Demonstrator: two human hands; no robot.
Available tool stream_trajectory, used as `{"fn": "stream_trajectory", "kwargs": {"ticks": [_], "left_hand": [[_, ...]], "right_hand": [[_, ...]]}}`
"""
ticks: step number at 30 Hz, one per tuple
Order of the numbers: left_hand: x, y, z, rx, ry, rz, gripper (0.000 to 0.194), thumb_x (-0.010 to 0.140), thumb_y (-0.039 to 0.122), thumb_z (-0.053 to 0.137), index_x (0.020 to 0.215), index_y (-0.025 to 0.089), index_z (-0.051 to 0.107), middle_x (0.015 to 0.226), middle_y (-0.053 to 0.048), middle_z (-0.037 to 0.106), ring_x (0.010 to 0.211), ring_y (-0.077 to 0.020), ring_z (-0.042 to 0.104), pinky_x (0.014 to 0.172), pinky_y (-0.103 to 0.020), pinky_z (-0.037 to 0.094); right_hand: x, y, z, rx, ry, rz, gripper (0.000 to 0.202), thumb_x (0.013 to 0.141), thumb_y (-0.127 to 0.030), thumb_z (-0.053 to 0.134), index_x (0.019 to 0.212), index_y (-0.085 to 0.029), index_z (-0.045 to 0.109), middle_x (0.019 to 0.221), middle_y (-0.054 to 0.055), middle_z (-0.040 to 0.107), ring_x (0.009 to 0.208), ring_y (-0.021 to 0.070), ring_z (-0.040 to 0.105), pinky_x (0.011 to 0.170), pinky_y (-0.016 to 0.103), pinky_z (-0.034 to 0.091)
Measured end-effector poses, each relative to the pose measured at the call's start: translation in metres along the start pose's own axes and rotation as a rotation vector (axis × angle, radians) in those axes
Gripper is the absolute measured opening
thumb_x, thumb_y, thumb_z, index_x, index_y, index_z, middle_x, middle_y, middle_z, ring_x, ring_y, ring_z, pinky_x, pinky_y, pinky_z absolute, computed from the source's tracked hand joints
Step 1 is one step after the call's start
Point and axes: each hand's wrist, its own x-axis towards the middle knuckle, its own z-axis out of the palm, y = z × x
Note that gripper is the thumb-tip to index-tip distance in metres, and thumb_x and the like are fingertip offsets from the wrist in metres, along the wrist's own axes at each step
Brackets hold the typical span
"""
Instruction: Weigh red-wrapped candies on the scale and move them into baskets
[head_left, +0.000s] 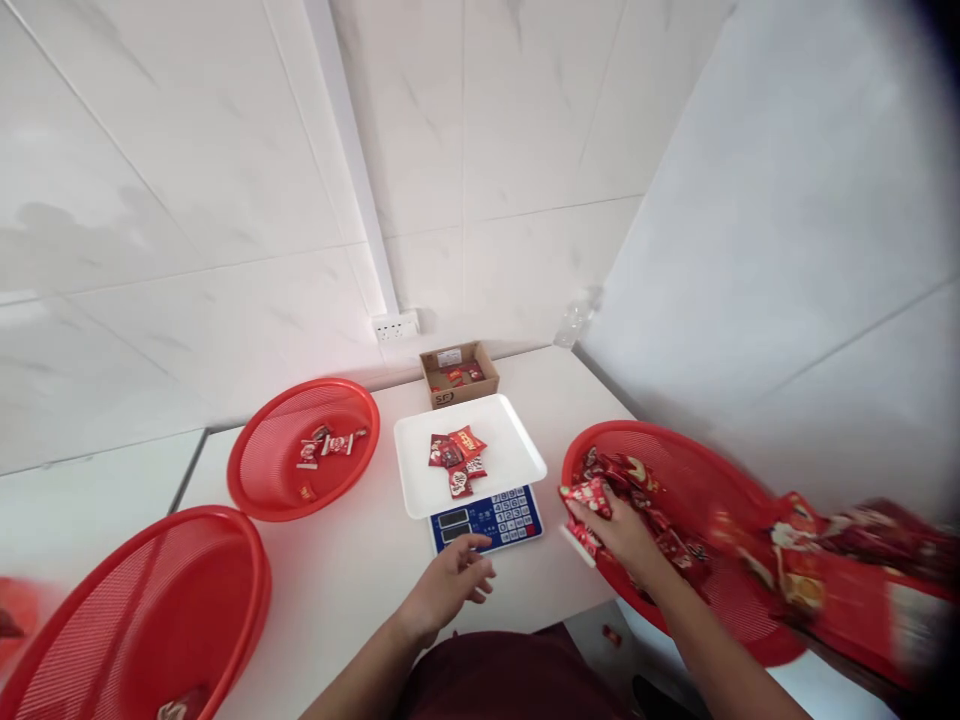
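Observation:
My right hand [621, 535] is closed on a red candy packet [586, 496] at the near left side of a red mesh basket [742, 475]. More red packets [637, 480] lie inside that basket, some hidden by my hand and forearm. My left hand [452, 583] hovers just in front of a blue digital scale [484, 528], its fingers apart and nothing in them. On the scale rests a white tray [510, 440], which bears several small red packets [456, 455] in a loose cluster.
Behind the tray stands a small cardboard box [444, 398] with red packets. Two red baskets, a farther one [251, 440] and a nearer one [259, 570], are at the left, each with packets. Larger red packages [847, 590] blur at the right edge. A wall socket [395, 326] is behind.

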Motion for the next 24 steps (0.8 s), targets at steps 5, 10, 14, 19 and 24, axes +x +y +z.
{"fn": "stream_trajectory", "kwargs": {"ticks": [5, 10, 14, 19, 24], "left_hand": [[0.003, 0.002, 0.008, -0.098, -0.075, 0.117, 0.084, 0.065, 0.052, 0.070, 0.135, 0.024, 0.035, 0.117, -0.011, 0.049, 0.083, -0.0149, 0.055, 0.072, -0.031, 0.047], [0.001, -0.009, 0.004, -0.095, -0.032, 0.116, 0.068, 0.066, 0.054, 0.069, 0.122, 0.019, 0.050, 0.097, -0.005, 0.055, 0.071, -0.0123, 0.056, 0.067, -0.028, 0.046], [0.001, -0.010, -0.001, -0.068, 0.033, 0.114, 0.064, 0.065, 0.054, 0.069, 0.112, 0.015, 0.052, 0.074, 0.004, 0.048, 0.052, -0.0056, 0.046, 0.047, -0.020, 0.037], [0.002, -0.009, 0.002, -0.054, 0.006, 0.162, 0.059, 0.066, 0.056, 0.067, 0.106, 0.015, 0.051, 0.067, 0.007, 0.045, 0.047, -0.0032, 0.040, 0.043, -0.018, 0.031], [-0.001, -0.010, 0.003, -0.047, -0.003, 0.172, 0.058, 0.071, 0.062, 0.058, 0.106, 0.017, 0.048, 0.068, 0.007, 0.046, 0.045, -0.0037, 0.041, 0.043, -0.019, 0.033]], "right_hand": [[-0.050, -0.042, 0.060, -0.120, -0.514, -0.158, 0.038, 0.068, -0.044, 0.064, 0.097, -0.020, 0.062, 0.093, 0.005, 0.070, 0.086, 0.0224, 0.062, 0.078, 0.032, 0.047], [-0.072, -0.048, 0.079, -0.131, -0.673, -0.173, 0.043, 0.075, -0.039, 0.058, 0.114, -0.021, 0.056, 0.105, 0.005, 0.068, 0.092, 0.0215, 0.061, 0.080, 0.031, 0.046], [-0.068, -0.049, 0.074, -0.084, -0.678, -0.143, 0.047, 0.079, -0.046, 0.053, 0.117, -0.018, 0.054, 0.110, 0.008, 0.065, 0.102, 0.0239, 0.057, 0.089, 0.034, 0.043], [-0.064, -0.046, 0.077, -0.041, -0.690, -0.129, 0.045, 0.077, -0.058, 0.050, 0.092, -0.016, 0.060, 0.087, 0.005, 0.065, 0.085, 0.0216, 0.058, 0.079, 0.034, 0.046], [-0.066, -0.043, 0.082, -0.043, -0.688, -0.114, 0.050, 0.073, -0.063, 0.052, 0.088, -0.017, 0.061, 0.084, 0.004, 0.064, 0.081, 0.0209, 0.056, 0.076, 0.034, 0.046]]}}
